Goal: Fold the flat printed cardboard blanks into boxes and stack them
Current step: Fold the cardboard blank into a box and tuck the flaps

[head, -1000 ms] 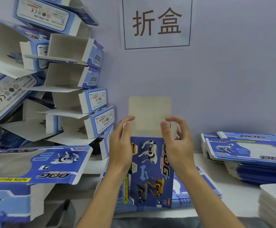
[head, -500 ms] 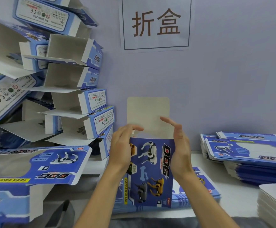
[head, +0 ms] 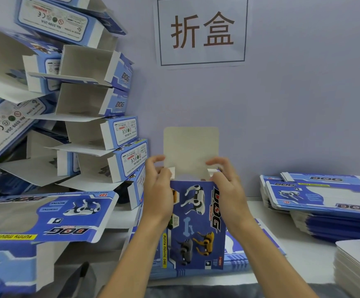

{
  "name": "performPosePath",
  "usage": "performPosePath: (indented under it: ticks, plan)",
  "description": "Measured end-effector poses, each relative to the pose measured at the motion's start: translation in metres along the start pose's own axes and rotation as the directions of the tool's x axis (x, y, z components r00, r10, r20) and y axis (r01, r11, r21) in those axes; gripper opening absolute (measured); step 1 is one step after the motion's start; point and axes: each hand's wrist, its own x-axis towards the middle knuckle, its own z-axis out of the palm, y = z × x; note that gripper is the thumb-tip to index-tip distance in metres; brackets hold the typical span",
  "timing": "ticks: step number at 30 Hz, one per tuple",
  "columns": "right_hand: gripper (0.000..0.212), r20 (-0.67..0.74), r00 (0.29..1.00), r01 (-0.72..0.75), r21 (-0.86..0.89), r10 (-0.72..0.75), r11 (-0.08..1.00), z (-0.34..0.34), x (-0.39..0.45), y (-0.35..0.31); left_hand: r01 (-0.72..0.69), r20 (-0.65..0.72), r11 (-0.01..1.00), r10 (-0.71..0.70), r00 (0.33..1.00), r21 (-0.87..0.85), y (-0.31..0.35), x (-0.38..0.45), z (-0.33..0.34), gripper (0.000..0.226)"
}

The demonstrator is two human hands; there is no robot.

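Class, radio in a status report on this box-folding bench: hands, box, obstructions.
Left hand and right hand grip the upright blue printed cardboard box at its top. Plain top flap stands unfolded. Nothing in the way.

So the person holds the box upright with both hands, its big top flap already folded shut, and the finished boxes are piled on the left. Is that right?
Not quite. In the head view the top flap is not folded shut: it stands straight up, open, above the box. The rest holds: the left hand and right hand hold the box upright, and the finished boxes are piled on the left.
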Motion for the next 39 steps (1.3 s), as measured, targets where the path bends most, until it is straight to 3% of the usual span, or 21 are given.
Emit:
performPosePath:
  ticks: [3, 5, 7, 16, 21, 25, 33, 36, 39]
  plan:
    - [0.043, -0.022, 0.999, -0.03, 0.091, 0.033, 0.995, -0.001, 0.001, 0.004, 0.069, 0.049, 0.997, -0.067, 0.997, -0.043, 0.0, 0.001, -0.002, 0.047]
    - [0.053, 0.017, 0.999, -0.035, 0.084, 0.034, 0.996, -0.001, 0.002, 0.004, 0.08, 0.088, 0.995, -0.074, 0.993, -0.062, -0.002, 0.003, -0.004, 0.044]
    - [0.048, 0.06, 0.998, -0.027, 0.08, 0.022, 0.996, -0.001, 0.003, 0.004, 0.078, 0.118, 0.995, -0.071, 0.991, -0.055, -0.005, 0.005, -0.006, 0.041]
    - [0.025, 0.009, 0.997, -0.079, 0.081, 0.079, 0.994, -0.004, 0.001, 0.005, 0.074, 0.11, 0.994, -0.065, 0.992, -0.08, -0.001, 0.005, -0.006, 0.048]
    - [0.038, 0.028, 0.993, -0.12, 0.207, 0.116, 0.971, -0.002, -0.001, 0.004, 0.052, 0.063, 0.998, -0.049, 0.997, -0.041, -0.001, 0.006, -0.005, 0.041]
    - [0.017, 0.022, 0.987, -0.163, 0.205, 0.162, 0.965, -0.006, 0.004, 0.007, 0.044, 0.063, 0.998, -0.042, 0.997, -0.038, 0.0, 0.006, -0.006, 0.042]
    - [0.032, -0.018, 0.981, -0.19, 0.163, 0.195, 0.968, -0.009, 0.01, 0.007, 0.149, 0.173, 0.968, -0.115, 0.978, -0.202, 0.001, 0.007, -0.013, 0.052]
    - [0.029, -0.025, 0.983, -0.175, 0.177, 0.183, 0.968, -0.009, 0.008, 0.007, 0.138, 0.099, 0.973, -0.121, 0.988, -0.186, 0.001, 0.007, -0.011, 0.046]
    - [0.026, -0.07, 0.987, -0.13, 0.183, 0.145, 0.975, -0.009, 0.005, 0.01, -0.007, -0.006, 0.997, 0.007, 1.0, -0.073, -0.002, 0.004, -0.005, 0.026]
